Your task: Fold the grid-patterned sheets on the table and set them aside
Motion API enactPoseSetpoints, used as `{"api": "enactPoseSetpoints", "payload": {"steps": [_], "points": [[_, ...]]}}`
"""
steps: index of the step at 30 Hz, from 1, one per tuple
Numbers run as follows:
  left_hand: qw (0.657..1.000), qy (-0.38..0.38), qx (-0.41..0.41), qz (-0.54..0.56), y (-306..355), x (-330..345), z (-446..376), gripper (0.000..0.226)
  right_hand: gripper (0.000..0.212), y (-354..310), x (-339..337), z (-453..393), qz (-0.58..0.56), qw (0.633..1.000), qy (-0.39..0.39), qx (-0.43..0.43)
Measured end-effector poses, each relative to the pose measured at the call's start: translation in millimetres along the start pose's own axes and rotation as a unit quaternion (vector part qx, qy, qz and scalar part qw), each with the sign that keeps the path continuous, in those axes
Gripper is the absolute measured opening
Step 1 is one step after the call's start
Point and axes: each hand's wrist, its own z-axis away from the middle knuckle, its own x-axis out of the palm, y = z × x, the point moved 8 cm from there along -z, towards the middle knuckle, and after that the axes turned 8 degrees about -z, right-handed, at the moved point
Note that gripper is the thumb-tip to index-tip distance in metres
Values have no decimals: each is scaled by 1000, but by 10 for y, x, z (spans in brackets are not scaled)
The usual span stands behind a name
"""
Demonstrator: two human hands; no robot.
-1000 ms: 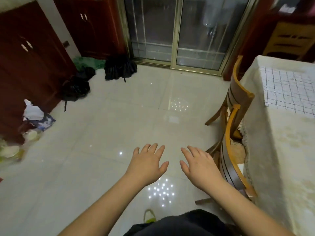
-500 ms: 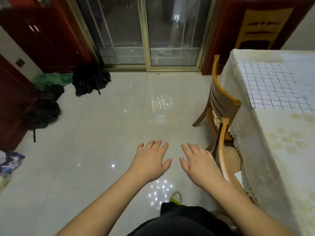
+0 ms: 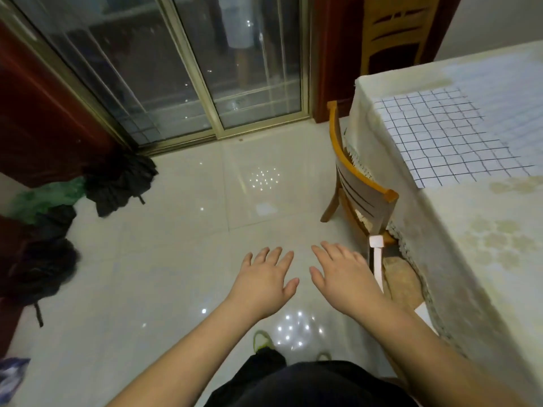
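While you face the floor, the table (image 3: 458, 259) sits to your right; the grid-patterned sheet (image 3: 452, 136) lies flat on its far end. A wooden chair (image 3: 361, 186) is tucked against the table's left side. Your left hand (image 3: 263, 284) and right hand (image 3: 342, 279) hover left of the table, each grip spread, holding nothing.

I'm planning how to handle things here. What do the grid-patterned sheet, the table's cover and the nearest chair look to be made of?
Grid-patterned sheet: thin fabric probably, matte, lying flat with slightly wavy lines. Table cover: cream cloth, matte, faint floral print, lace-like trim at its hanging edge. Chair: wood, glossy orange-brown varnish on its curved back.
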Motion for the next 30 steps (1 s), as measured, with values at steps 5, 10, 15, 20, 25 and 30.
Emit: {"api": "enactPoseSetpoints", "payload": {"steps": [5, 10, 15, 20, 25, 30], "points": [[999, 16, 47, -4, -120, -154, -552, 65, 61, 74, -127, -404, -5, 999, 18, 37], [995, 32, 99, -8, -519, -274, -1091, 64, 58, 91, -301, -941, 16, 992, 66, 108], [991, 28, 133, 1, -1103, -487, -1620, 64, 52, -39, -476, -1474, 36, 981, 93, 165], [980, 44, 196, -7, -1272, -787, -2102, 63, 54, -7, -662, -1767, 41, 970, 113, 211], [963, 75, 260, -4, -1022, -1183, -2576, 62, 56, 310, -886, -1920, 26, 948, 145, 283], [942, 111, 315, -27, -581, -1560, -3061, 61, 56, 713, -1109, -2013, 6, 927, 175, 331]]}}
